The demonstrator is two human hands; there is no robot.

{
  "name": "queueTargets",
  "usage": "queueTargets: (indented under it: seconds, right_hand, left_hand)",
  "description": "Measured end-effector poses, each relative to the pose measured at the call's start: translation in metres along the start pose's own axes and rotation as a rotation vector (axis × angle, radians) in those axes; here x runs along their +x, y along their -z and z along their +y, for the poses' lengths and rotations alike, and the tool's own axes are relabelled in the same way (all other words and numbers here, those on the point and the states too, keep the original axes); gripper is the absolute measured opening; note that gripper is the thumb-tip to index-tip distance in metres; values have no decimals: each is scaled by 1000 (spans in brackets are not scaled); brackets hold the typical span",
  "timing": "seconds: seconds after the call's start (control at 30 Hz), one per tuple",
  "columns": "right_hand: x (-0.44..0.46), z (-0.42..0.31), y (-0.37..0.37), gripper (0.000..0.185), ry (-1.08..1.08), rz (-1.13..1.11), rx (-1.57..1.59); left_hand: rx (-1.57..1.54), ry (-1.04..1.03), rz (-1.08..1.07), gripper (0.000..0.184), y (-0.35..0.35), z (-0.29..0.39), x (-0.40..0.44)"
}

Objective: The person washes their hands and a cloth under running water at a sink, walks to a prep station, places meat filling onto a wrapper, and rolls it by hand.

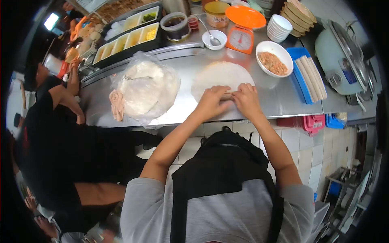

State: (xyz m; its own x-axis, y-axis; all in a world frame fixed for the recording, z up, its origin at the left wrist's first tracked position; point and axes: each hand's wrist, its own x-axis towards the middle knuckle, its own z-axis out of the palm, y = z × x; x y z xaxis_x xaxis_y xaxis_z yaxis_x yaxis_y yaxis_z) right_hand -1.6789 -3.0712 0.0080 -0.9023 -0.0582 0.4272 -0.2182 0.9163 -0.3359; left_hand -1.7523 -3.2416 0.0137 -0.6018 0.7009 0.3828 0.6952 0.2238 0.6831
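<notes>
A round, pale spring roll wrapper [221,75] lies flat on the steel counter, its near edge rolled up. My left hand [214,101] grips the left part of the rolled edge, fingers bent over it. On the right part, my right hand [246,99] curls its fingers the same way. Most of the roll is hidden under both hands. Beyond my right hand stands a white bowl [265,46] of pinkish minced filling [274,63]. A blue tray [296,54] holds several long, pale rolls [311,77]. Left of my hands, a stack of wrappers [142,89] sits in clear plastic.
An orange scale [240,39], a small bowl with a spoon [214,39] and stacked white bowls [279,28] line the back. A large rice cooker [340,56] stands at the right. Topping containers [131,39] are at back left. A co-worker in black [77,150] stands close on my left.
</notes>
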Motion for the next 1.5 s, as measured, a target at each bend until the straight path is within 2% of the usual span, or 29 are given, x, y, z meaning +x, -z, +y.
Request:
queueTargets:
  seconds: [0.03, 0.07, 0.13, 0.17, 0.27, 0.33, 0.47, 0.5, 0.57, 0.63, 0.67, 0.8, 0.87, 0.9, 1.0, 1.1, 1.17, 1.23, 1.3, 1.33, 1.4, 1.5]
  right_hand:
    - [2, 2, 1, 9, -10, -1, -37]
    - [2, 5, -1, 9, -3, 4, -55]
    - [2, 7, -1, 11, 65, 81, 17]
    - [0, 7, -1, 12, 46, 38, 83]
    - [7, -25, 10, 16, 77, 61, 216]
    - [4, -29, 11, 24, -62, -70, 136]
    - [0, -5, -2, 22, -50, -109, 94]
    - [0, -6, 3, 22, 0, -60, 130]
    - [-14, -2, 10, 22, -6, -26, 128]
    - [-35, 10, 4, 22, 144, 31, 100]
    - [-45, 11, 8, 20, 135, 4, 96]
    - [-48, 8, 15, 20, 102, 18, 70]
    - [-30, 8, 11, 24, 86, 80, 52]
    - [-20, 10, 6, 24, 83, 85, 47]
    - [5, 8, -9, 27, -1, 46, -56]
    - [16, 8, -19, 22, -22, 188, -117]
    - [9, 10, -31, 19, 74, 6, 83]
    - [7, 12, -40, 20, 81, -6, 91]
    - [12, 11, -41, 22, 96, -15, 101]
    - [13, 10, -40, 24, 64, -75, 102]
    - [14, 9, -36, 26, 45, -127, 104]
    - [22, 2, -23, 40, 33, -246, 52]
  left_hand:
    - [188, -109, 24, 47, 0, 2, -9]
    - [112, -115, -73, 49, 2, 3, -8]
    - [312, -109, 5, 27, -12, -10, -16]
    - [343, -117, 98, 24, -16, -19, -22]
    - [275, -111, 184, 25, -7, -20, -18]
    - [261, -115, 225, 25, -8, -15, -14]
    - [131, -96, 158, 16, -5, -15, -18]
    - [112, -100, 148, 16, -4, -14, -20]
    - [269, -336, 126, 10, -5, -14, -32]
    - [255, -387, 14, 5, -17, -12, -54]
    - [272, -400, -24, 5, -27, -13, -64]
    - [310, -356, -43, 20, -27, 4, -65]
    - [400, -221, 159, 20, -31, -8, -52]
    - [399, -229, 158, 20, -28, -12, -43]
    - [396, -167, 128, 16, -15, -26, -17]
    - [422, -79, -53, 14, -5, -39, 2]
    - [329, -86, -83, 15, 2, -47, 12]
    - [234, -91, -114, 16, 6, -54, 21]
    - [158, -96, -47, 30, 5, -68, 27]
    - [166, -96, -43, 30, 3, -74, 27]
    - [93, 22, -33, 34, -5, -83, 28]
    - [-200, 150, -122, 34, -9, -80, 25]
